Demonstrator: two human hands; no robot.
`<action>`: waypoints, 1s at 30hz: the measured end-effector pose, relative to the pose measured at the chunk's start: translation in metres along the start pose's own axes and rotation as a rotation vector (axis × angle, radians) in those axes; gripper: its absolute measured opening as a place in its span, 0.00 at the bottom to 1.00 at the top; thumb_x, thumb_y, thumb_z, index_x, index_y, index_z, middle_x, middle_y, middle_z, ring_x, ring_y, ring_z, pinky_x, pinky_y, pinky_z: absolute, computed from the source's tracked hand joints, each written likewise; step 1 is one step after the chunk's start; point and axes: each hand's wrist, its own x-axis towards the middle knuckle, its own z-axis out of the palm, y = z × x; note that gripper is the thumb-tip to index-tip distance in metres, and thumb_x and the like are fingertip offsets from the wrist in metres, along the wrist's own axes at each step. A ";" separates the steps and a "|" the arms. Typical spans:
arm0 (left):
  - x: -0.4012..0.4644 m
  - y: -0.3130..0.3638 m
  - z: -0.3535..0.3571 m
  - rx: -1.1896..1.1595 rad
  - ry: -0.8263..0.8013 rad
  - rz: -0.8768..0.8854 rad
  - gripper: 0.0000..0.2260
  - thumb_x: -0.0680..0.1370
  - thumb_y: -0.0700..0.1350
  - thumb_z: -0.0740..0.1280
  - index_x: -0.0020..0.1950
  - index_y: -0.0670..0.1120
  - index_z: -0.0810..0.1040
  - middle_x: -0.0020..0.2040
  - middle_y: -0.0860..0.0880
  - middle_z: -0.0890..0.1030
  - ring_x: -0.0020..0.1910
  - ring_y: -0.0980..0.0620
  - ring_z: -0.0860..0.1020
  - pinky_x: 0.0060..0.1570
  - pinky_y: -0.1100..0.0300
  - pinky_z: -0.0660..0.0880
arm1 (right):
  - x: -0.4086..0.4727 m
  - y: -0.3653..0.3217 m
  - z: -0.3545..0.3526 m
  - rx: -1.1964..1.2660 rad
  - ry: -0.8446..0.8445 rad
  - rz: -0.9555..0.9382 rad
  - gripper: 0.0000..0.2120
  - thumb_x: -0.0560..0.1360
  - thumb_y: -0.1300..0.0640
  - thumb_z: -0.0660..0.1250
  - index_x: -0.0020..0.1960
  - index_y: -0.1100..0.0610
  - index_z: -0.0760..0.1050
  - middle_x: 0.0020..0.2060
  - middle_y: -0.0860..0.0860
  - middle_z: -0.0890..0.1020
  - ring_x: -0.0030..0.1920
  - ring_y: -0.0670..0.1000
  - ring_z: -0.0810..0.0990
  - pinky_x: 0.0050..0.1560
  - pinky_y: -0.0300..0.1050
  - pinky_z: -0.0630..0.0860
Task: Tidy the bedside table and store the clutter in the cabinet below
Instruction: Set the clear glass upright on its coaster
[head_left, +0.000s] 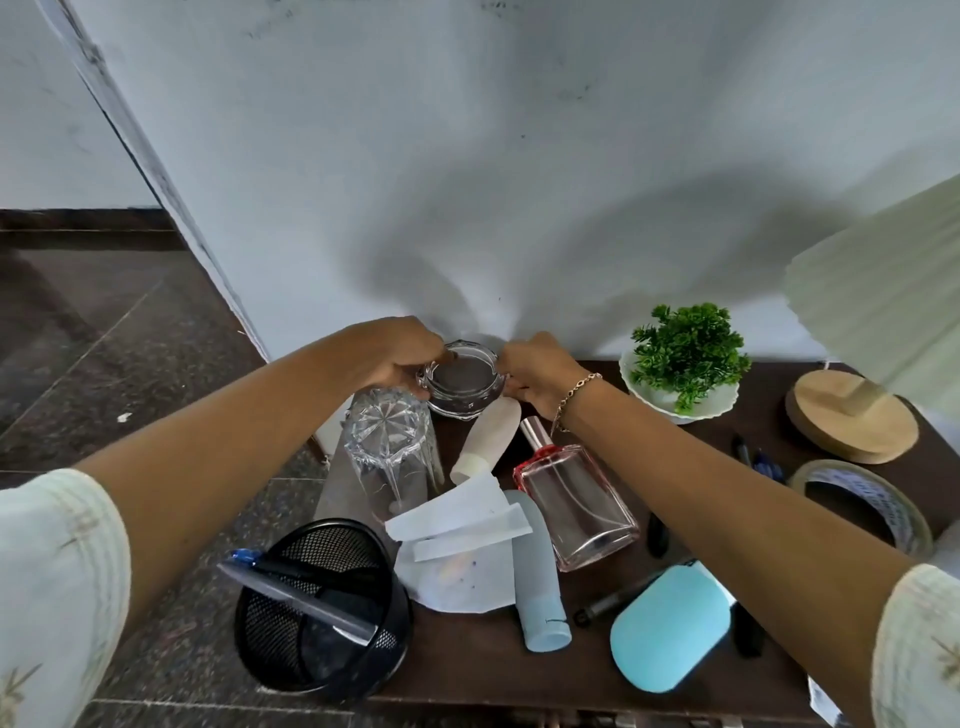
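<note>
A clear glass ashtray (466, 384) sits upright at the bedside table's (483, 654) back edge.

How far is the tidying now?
Done: nothing visibly stored; only pens stand in the mesh holder. In hand: left hand and right hand grip the glass ashtray. Left: perfume bottle, tumbler, tube, papers, tape roll.

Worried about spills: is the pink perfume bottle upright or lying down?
Lying down: the pink perfume bottle rests flat on the table, cap pointing toward the wall.
</note>
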 end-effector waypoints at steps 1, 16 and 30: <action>-0.001 0.000 0.000 0.009 0.018 -0.003 0.06 0.80 0.37 0.61 0.54 0.37 0.73 0.45 0.42 0.78 0.35 0.48 0.79 0.31 0.60 0.79 | 0.002 0.001 0.000 -0.031 0.017 -0.005 0.06 0.73 0.67 0.61 0.39 0.59 0.69 0.30 0.53 0.69 0.27 0.49 0.67 0.34 0.42 0.70; 0.009 -0.005 -0.005 -0.224 -0.011 -0.036 0.05 0.79 0.40 0.63 0.53 0.41 0.74 0.43 0.44 0.76 0.41 0.49 0.76 0.39 0.57 0.78 | 0.017 0.006 -0.004 -0.091 0.007 0.004 0.10 0.71 0.70 0.59 0.51 0.66 0.74 0.36 0.57 0.73 0.35 0.52 0.73 0.39 0.45 0.74; -0.023 0.005 -0.015 -0.052 -0.073 0.399 0.20 0.68 0.28 0.71 0.57 0.43 0.77 0.45 0.48 0.81 0.43 0.54 0.81 0.46 0.61 0.79 | -0.003 0.008 -0.016 0.438 -0.075 0.013 0.08 0.76 0.70 0.54 0.46 0.65 0.72 0.40 0.58 0.77 0.44 0.54 0.77 0.49 0.45 0.78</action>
